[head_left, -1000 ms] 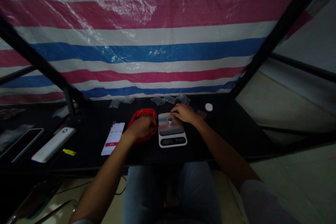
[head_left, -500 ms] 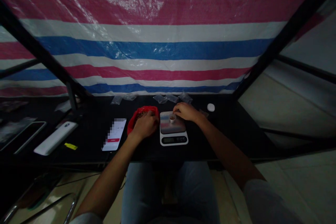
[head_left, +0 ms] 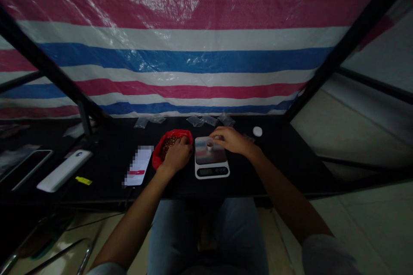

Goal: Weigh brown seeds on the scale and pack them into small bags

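A red plastic bag (head_left: 155,157), rolled open, holds many small brown pieces that look like beans or seeds. My left hand (head_left: 178,151) rests over its right side with the fingers curled down; whatever they hold is hidden. Beside the bag is a white kitchen scale (head_left: 212,176) with a shiny metal plate. On that plate stands a small clear cup (head_left: 209,146) with a little brown content. My right hand (head_left: 230,139) is over the plate's back right, fingertips pinched together at the cup's rim. What lies between them is too small to make out.
Several clear plastic sachets (head_left: 209,120) lie along the table's back edge. A small white rounded object (head_left: 257,131) sits at the right. Leftward are a lit phone (head_left: 140,165), a yellow tag (head_left: 84,180), a white power bank (head_left: 64,172) and a dark phone (head_left: 27,169). Striped sheeting (head_left: 206,60) hangs behind.
My left hand has shifted slightly within the bag, and more of the brown pieces show. My right hand's fingers have drawn closer over the cup. The whole view has moved slightly.
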`<state>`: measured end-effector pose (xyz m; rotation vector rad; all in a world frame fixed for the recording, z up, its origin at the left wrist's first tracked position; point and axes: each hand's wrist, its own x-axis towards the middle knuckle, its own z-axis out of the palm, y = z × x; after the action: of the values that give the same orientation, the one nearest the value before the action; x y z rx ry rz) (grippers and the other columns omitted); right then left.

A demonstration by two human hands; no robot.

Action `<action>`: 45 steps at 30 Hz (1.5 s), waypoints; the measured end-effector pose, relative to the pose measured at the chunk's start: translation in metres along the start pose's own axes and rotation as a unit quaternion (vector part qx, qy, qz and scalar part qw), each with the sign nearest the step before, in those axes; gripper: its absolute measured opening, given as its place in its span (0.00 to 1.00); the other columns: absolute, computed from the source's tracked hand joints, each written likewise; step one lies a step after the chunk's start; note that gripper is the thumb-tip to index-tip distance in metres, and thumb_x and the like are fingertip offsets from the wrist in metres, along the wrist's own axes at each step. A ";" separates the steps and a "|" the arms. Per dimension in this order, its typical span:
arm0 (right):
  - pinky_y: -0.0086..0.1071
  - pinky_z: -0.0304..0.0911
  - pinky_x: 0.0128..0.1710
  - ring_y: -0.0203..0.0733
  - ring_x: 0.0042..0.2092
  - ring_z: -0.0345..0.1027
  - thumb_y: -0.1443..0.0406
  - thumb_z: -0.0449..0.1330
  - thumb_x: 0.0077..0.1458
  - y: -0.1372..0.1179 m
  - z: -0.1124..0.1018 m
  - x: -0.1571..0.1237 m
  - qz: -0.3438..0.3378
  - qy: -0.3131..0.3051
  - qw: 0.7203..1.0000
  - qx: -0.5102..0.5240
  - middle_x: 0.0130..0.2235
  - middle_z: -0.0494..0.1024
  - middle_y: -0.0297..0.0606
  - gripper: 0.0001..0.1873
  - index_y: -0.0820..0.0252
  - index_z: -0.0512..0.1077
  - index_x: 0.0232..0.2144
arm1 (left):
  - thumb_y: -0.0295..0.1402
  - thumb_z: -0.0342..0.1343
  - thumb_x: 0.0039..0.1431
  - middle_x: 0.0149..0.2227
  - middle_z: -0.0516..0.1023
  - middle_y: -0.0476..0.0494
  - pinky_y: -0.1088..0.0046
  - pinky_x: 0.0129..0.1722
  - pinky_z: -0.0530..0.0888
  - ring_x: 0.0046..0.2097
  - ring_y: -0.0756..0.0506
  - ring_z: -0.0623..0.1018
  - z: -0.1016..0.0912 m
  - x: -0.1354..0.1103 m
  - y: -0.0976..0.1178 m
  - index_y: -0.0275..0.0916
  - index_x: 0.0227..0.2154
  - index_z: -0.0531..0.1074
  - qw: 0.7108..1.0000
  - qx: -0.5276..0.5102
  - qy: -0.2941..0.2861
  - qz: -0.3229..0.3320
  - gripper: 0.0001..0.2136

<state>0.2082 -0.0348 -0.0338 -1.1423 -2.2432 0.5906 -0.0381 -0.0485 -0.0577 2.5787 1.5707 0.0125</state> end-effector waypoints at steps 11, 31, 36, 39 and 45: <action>0.37 0.69 0.41 0.44 0.41 0.75 0.64 0.59 0.60 0.019 0.049 -0.078 0.118 0.241 0.955 0.125 0.38 0.81 0.40 0.08 0.57 0.79 0.35 | 0.33 0.51 0.69 0.57 0.70 0.33 0.57 0.62 0.69 0.58 0.36 0.72 -0.015 0.015 0.020 0.36 0.42 0.79 0.980 -0.129 0.137 0.066 0.12; 0.35 0.69 0.40 0.44 0.39 0.75 0.61 0.58 0.61 0.014 0.073 -0.105 0.153 0.263 0.941 0.146 0.36 0.80 0.39 0.09 0.56 0.78 0.35 | 0.39 0.63 0.55 0.60 0.74 0.31 0.64 0.60 0.71 0.58 0.37 0.76 -0.007 0.002 -0.080 0.35 0.58 0.73 0.996 -0.076 -0.048 -0.019 0.28; 0.35 0.69 0.40 0.44 0.40 0.76 0.61 0.58 0.61 0.017 0.074 -0.106 0.161 0.263 0.938 0.156 0.37 0.80 0.39 0.10 0.56 0.79 0.36 | 0.35 0.65 0.52 0.62 0.72 0.35 0.58 0.65 0.66 0.64 0.35 0.71 -0.007 0.007 -0.063 0.40 0.59 0.74 0.995 -0.087 -0.009 0.050 0.29; 0.35 0.69 0.40 0.44 0.39 0.76 0.61 0.58 0.61 0.017 0.074 -0.106 0.165 0.260 0.938 0.159 0.37 0.80 0.39 0.10 0.57 0.79 0.36 | 0.31 0.61 0.55 0.59 0.77 0.39 0.62 0.64 0.68 0.61 0.38 0.74 -0.007 0.010 -0.055 0.42 0.52 0.78 0.993 -0.092 -0.016 0.079 0.20; 0.36 0.68 0.39 0.44 0.39 0.75 0.61 0.58 0.60 0.017 0.074 -0.105 0.171 0.259 0.939 0.148 0.36 0.80 0.39 0.10 0.57 0.79 0.35 | 0.30 0.54 0.62 0.59 0.77 0.36 0.64 0.60 0.71 0.58 0.37 0.77 -0.007 0.010 -0.043 0.38 0.53 0.78 0.998 -0.044 -0.023 0.047 0.18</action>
<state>0.2220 -0.1226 -0.1289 -1.3495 -1.4684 0.6452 -0.0722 -0.0198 -0.0557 2.5635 1.3993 0.0295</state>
